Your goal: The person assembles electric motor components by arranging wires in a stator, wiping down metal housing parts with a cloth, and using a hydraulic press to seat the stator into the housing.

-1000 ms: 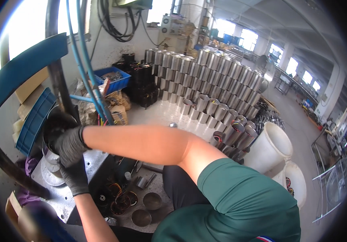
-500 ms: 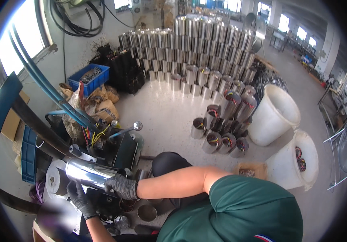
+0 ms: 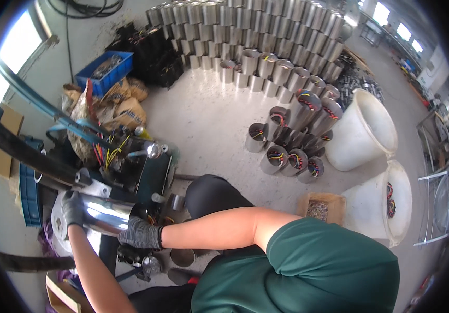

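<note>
A shiny metal cylinder [image 3: 108, 213] lies on its side between my hands at the press-like machine on the left. My left hand [image 3: 73, 209], in a dark grey glove, is closed around its left end. At its right end, my gloved right hand [image 3: 140, 233] grips the rim, its fingertips partly hidden. Just left of the cylinder stands a round grey metal block [image 3: 58, 224], partly covered by my left hand. A lever with a shiny ball knob [image 3: 154, 151] rises behind the cylinder, near a bunch of coloured wires [image 3: 110, 156].
Wire-filled metal cylinders [image 3: 275, 158] stand on the floor beside two white tubs [image 3: 350, 141]. Stacked cylinders [image 3: 266, 31] form a wall at the back. A blue bin [image 3: 104, 73] sits on the far left, and a cardboard box [image 3: 334, 206] to my right.
My left hand has moved from below the cylinder up onto its left end. The cylinder and my right hand have shifted slightly left, and the head view has tilted downward.
</note>
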`<action>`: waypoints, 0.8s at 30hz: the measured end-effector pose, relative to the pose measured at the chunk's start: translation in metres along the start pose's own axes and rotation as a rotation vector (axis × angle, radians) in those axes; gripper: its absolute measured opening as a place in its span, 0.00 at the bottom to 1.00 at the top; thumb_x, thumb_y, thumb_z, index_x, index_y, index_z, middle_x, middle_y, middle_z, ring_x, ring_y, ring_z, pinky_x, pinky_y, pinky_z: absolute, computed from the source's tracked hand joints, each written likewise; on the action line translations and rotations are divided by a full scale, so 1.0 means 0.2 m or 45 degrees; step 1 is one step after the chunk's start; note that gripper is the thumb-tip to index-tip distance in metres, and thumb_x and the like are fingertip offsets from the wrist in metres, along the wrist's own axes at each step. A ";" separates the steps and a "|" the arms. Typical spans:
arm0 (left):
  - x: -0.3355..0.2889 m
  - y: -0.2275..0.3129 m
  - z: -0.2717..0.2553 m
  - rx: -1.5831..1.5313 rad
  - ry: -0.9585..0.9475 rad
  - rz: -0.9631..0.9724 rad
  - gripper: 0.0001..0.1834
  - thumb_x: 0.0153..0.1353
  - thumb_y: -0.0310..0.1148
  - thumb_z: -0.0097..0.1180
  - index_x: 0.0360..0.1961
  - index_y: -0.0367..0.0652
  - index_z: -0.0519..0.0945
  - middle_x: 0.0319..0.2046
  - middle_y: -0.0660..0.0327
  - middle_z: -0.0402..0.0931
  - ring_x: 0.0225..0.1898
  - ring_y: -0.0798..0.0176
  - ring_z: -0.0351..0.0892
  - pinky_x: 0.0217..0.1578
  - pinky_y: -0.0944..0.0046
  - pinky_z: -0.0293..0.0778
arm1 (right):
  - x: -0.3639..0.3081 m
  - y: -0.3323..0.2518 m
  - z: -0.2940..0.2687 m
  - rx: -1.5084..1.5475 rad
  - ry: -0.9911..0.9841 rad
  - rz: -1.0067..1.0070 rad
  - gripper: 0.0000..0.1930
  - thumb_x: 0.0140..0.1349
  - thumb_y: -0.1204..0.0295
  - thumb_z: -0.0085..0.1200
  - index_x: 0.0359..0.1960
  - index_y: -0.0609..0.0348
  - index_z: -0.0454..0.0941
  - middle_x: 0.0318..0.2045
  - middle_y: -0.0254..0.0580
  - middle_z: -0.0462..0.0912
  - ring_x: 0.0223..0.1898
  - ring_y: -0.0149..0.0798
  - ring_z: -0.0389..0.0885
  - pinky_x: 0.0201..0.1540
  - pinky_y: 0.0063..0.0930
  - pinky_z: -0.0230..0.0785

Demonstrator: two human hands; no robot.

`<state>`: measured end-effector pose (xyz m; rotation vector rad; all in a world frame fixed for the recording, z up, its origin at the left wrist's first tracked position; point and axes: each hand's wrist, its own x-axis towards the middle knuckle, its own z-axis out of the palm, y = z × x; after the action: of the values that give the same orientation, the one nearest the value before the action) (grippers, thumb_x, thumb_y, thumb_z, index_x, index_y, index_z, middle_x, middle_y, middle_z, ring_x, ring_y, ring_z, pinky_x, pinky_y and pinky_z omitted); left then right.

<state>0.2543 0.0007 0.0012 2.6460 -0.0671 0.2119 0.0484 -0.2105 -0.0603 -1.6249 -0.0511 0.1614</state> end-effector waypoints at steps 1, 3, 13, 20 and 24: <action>0.04 -0.08 -0.02 0.080 0.048 0.004 0.22 0.67 0.44 0.55 0.51 0.38 0.85 0.48 0.44 0.86 0.51 0.40 0.83 0.54 0.51 0.76 | 0.01 0.03 0.05 0.109 -0.063 -0.141 0.13 0.57 0.67 0.63 0.36 0.66 0.84 0.30 0.56 0.85 0.32 0.48 0.85 0.36 0.42 0.77; -0.02 0.00 -0.04 0.078 0.019 -0.056 0.20 0.66 0.42 0.55 0.49 0.38 0.86 0.47 0.43 0.86 0.51 0.38 0.83 0.52 0.48 0.76 | 0.00 0.03 0.06 0.578 -0.086 -0.218 0.14 0.57 0.67 0.61 0.40 0.66 0.84 0.34 0.55 0.87 0.39 0.47 0.86 0.39 0.39 0.78; -0.03 0.32 -0.09 0.391 -0.081 -0.301 0.24 0.66 0.50 0.57 0.49 0.41 0.89 0.50 0.41 0.85 0.54 0.42 0.85 0.56 0.49 0.77 | 0.01 0.00 -0.10 0.449 0.050 -0.399 0.10 0.69 0.71 0.49 0.34 0.56 0.84 0.37 0.35 0.85 0.44 0.30 0.81 0.56 0.29 0.73; -0.03 0.30 -0.11 0.223 0.066 -0.473 0.24 0.63 0.47 0.59 0.46 0.36 0.88 0.48 0.38 0.84 0.53 0.39 0.84 0.56 0.49 0.77 | 0.01 0.02 -0.07 0.279 0.044 -0.530 0.11 0.70 0.74 0.47 0.34 0.59 0.84 0.38 0.37 0.85 0.44 0.31 0.80 0.56 0.29 0.73; 0.02 0.28 -0.10 0.239 0.094 -0.451 0.21 0.62 0.44 0.61 0.45 0.35 0.89 0.47 0.37 0.84 0.53 0.39 0.84 0.54 0.49 0.78 | 0.00 -0.01 -0.10 1.012 -0.126 0.148 0.10 0.68 0.71 0.50 0.36 0.59 0.84 0.38 0.38 0.85 0.43 0.31 0.81 0.52 0.30 0.76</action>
<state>0.2497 -0.0405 0.0449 2.7743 0.4635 0.2038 0.0503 -0.2298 -0.0563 -0.8255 0.0307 0.3069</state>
